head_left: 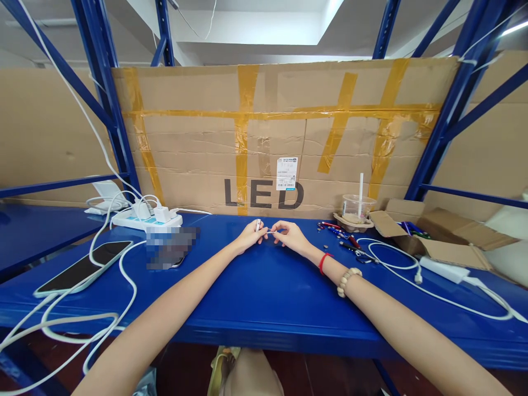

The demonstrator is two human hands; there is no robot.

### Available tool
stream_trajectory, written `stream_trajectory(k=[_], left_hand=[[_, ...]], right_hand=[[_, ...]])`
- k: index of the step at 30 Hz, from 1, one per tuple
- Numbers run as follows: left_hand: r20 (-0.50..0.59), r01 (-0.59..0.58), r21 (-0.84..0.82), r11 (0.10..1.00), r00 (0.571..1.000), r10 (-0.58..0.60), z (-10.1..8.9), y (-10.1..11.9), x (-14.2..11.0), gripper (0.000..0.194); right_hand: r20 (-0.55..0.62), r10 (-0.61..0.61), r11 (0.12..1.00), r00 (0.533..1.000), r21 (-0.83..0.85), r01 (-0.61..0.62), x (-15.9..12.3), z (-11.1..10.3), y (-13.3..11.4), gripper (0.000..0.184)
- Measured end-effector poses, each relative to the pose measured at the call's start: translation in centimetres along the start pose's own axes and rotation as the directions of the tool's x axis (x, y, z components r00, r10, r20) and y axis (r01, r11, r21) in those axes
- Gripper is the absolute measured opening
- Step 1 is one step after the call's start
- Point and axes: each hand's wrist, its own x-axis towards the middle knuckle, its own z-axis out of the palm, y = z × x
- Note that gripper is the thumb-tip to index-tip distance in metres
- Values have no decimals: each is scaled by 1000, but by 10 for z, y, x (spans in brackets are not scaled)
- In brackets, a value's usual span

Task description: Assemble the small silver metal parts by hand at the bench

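Note:
Close together over the middle of the blue shelf (264, 286), my two hands meet at their fingertips. My left hand (248, 237) is closed around a small white piece (258, 224) with a dark mark, which stands up from between its fingers. A thin pale strand (270, 232) spans the small gap between the hands. My right hand (290, 236) pinches the strand's right end between thumb and finger. The strand is too small to name, and I cannot tell whether it joins the white piece. A red cord and a beaded bracelet circle my right wrist.
Several pens and small parts (344, 237) lie to the right, by a plastic cup with straw (358, 208) and an open cardboard box (445, 234). A white cable (396, 267) loops nearby. On the left are a power strip (124, 220), a phone (84, 268) and tangled cables.

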Motion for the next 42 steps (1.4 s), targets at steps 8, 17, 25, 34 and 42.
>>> stream_trajectory(k=[8, 17, 25, 34, 42], left_hand=[[-114, -101, 296, 950, 984, 140, 0, -4, 1, 16], [-110, -158, 485, 860, 965, 239, 1, 1, -4, 11], [1, -215, 497, 841, 969, 247, 0, 0, -4, 13], [-33, -207, 373, 904, 971, 236, 3, -1, -3, 13], [-20, -247, 407, 879, 960, 279, 3, 4, -6, 12]], right_hand=[[5, -113, 939, 994, -327, 108, -1, -2, 3, 23], [15, -225, 786, 974, -588, 191, -2, -5, -1, 23], [178, -253, 640, 951, -706, 302, -5, -5, -6, 24], [229, -257, 585, 939, -737, 339, -4, -9, -11, 23], [218, -301, 757, 929, -538, 371, -2, -6, -2, 30]])
